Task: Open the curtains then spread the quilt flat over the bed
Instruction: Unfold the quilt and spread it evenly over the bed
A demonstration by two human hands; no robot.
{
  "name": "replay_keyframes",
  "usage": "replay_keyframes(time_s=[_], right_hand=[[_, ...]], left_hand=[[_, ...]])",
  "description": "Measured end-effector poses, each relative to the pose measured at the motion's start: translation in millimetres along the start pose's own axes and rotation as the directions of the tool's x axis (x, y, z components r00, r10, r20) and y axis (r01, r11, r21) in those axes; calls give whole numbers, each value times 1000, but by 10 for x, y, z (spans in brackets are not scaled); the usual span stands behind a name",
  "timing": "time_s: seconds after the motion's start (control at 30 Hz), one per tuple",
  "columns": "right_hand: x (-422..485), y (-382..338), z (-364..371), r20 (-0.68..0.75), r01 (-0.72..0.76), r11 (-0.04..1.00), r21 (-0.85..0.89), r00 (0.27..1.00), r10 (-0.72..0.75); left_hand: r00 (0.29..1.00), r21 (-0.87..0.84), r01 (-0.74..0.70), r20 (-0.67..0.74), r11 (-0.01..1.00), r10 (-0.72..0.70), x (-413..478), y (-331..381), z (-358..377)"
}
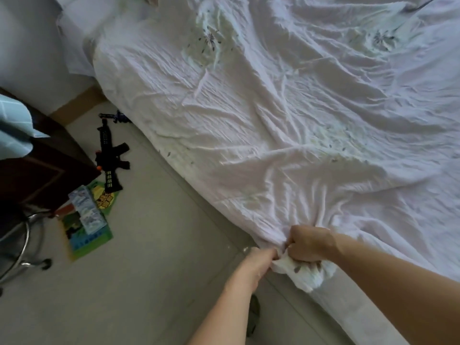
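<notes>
L grip (261, 257), R grip (308, 247) both clenching bunched quilt (273, 120) corner, far end cropped

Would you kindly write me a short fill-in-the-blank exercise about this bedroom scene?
1. The wrinkled white flower-printed quilt is gripped at its near edge by ____ of the person's hands, the left hand and the right hand.
2. The black plastic toy gun lies on the ____ beside the bed.
3. The flat booklets near it have mostly ____ covers.
Missing words: both; floor; green.
</notes>
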State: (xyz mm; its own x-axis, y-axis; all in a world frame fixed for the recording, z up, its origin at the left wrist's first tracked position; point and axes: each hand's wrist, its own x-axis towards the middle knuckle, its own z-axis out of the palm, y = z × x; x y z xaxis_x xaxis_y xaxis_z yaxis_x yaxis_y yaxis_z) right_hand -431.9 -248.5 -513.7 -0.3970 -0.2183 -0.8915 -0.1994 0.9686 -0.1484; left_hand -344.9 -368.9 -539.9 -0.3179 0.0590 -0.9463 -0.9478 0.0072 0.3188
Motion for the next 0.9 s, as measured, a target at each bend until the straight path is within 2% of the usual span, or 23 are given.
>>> replay_keyframes(time_s=[0.03,0.1,0.17,0.23,0.33,0.4,0.43,0.5,0.57,0.63,0.73,0.8,0.9], right_hand=[[-29,38,37,-70,43,999,23,997,-41],[-94,141,108,-188,124,992,21,975,-118],[-170,255,195,-277,201,979,-43,939,-205],[-287,383,290,-411,257,960,-108,868,-279],[-578,639,442,-634,288,934,-211,687,-356],[-794,863,556,-728,288,920,-268,564,-389],[-888,1012,623,-756,281,921,-270,531,-383],[-1082,1391,792,-780,234,944,-234,535,-326],[-1246,1806,962,-772,140,973,-186,592,-232],[-1383,2240,1142,-736,18,988,-153,665,-126],[-1545,2835,1377,-651,-125,991,-44,756,67],[-1612,3158,1483,-558,-130,991,29,821,124],[-1657,3508,1591,-455,-19,999,33,890,32]], left_hand=[[1000,-170,-18,-11,985,17,-29,-52,49],[997,-478,-61,6,876,73,-84,-152,165],[991,-643,-96,7,759,131,-137,-253,300],[981,-682,-153,-20,715,191,-196,-355,466],[967,-699,-209,-44,684,250,-322,-494,768],[959,-670,-245,-60,701,278,-393,-588,977],[953,-652,-266,-64,710,298,-426,-624,1090],[937,-590,-326,-99,739,335,-478,-719,1352],[928,-510,-362,-122,780,351,-471,-813,1629],[941,-437,-337,-128,834,313,-438,-911,1926],[963,-463,-266,-102,845,248,-334,-1096,2402],[960,-460,-278,-108,844,257,-270,-1208,2720],[923,-377,-373,-240,848,299,-269,-1274,3168]])
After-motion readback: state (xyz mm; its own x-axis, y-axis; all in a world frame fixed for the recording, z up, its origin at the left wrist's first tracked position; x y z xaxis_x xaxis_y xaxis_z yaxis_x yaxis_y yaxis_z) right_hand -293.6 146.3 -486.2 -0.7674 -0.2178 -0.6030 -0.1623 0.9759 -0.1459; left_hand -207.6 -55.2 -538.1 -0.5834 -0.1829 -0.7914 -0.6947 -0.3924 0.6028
